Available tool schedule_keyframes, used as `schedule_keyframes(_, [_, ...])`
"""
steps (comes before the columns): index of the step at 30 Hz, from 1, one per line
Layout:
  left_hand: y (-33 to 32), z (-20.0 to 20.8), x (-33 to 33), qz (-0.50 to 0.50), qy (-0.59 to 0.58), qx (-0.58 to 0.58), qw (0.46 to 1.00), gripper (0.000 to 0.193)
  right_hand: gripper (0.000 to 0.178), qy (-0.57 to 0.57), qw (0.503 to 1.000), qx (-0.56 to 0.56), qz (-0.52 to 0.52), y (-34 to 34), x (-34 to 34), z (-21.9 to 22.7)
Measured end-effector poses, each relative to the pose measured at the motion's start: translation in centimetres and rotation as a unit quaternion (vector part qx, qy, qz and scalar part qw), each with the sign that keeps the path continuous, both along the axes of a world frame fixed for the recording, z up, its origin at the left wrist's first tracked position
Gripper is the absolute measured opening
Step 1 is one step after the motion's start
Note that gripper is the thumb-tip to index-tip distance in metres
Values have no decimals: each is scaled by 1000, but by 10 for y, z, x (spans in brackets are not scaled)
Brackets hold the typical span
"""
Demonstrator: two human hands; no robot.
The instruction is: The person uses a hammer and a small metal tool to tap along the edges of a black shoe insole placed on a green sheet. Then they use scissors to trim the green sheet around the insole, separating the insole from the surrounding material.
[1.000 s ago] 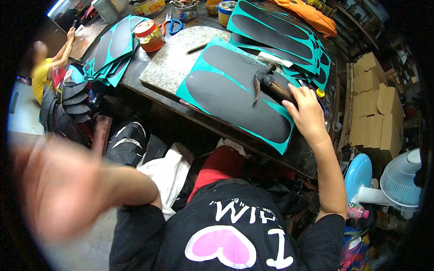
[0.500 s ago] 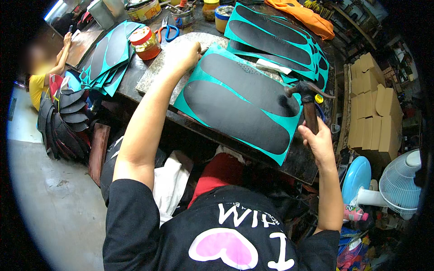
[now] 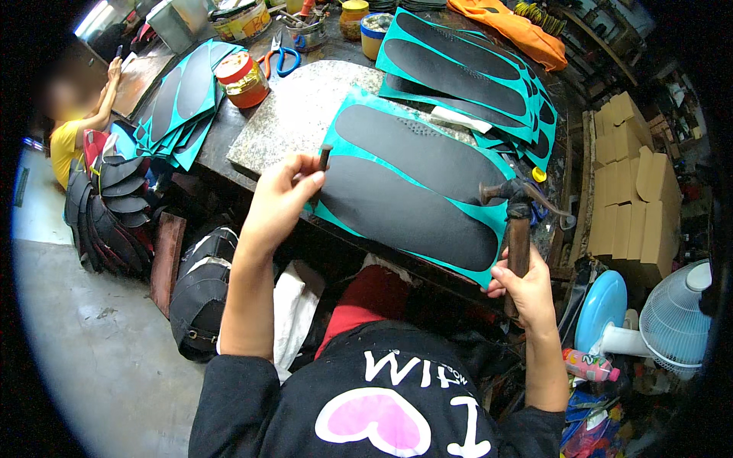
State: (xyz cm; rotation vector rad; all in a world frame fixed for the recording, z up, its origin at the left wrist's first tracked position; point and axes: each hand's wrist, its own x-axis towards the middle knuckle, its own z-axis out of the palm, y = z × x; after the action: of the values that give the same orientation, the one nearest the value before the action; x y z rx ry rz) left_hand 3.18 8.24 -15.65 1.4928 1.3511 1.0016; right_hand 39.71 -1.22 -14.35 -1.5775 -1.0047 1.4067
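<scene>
The teal sheet with two black sole shapes, the sheet (image 3: 416,183) for short, lay at the near edge of the bench (image 3: 336,49); hours here run from its middle, twelve at the top. At nine o'clock the left hand (image 3: 284,204) had its fingers closed on a dark rod (image 3: 324,158). At four the right hand (image 3: 528,286) gripped the hammer (image 3: 519,229) by its handle, its head over the sheet's three o'clock end. Both hands seemed to touch the sheet too, though how firmly could not be told.

With tools sharing each grasp, the sheet could have slipped or creased. A loosened handle could have let the hammer dent the black face; a tilted rod could have scratched it.

White lettering and a pink heart (image 3: 374,421) marked the black shirt (image 3: 298,404) at six o'clock. Print showed on a yellow-sided bucket (image 3: 243,24) between ten and eleven; a pink bottle (image 3: 586,365) between four and five bore markings too small to read.
</scene>
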Motion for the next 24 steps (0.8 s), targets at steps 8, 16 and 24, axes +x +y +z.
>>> schedule_keyframes(8, [-53, 5, 7, 40, -150, -42, 987, 21, 32, -28, 999, 15, -4, -26, -9, 10])
schedule_keyframes(16, [43, -15, 9, 97, 117, 204, 967, 22, 27, -83, 993, 80, 24, -7, -5, 17])
schedule_keyframes(24, [109, -28, -4, 129, 181, 145, 964, 21, 35, -124, 984, 126, 35, 20, -4, 21])
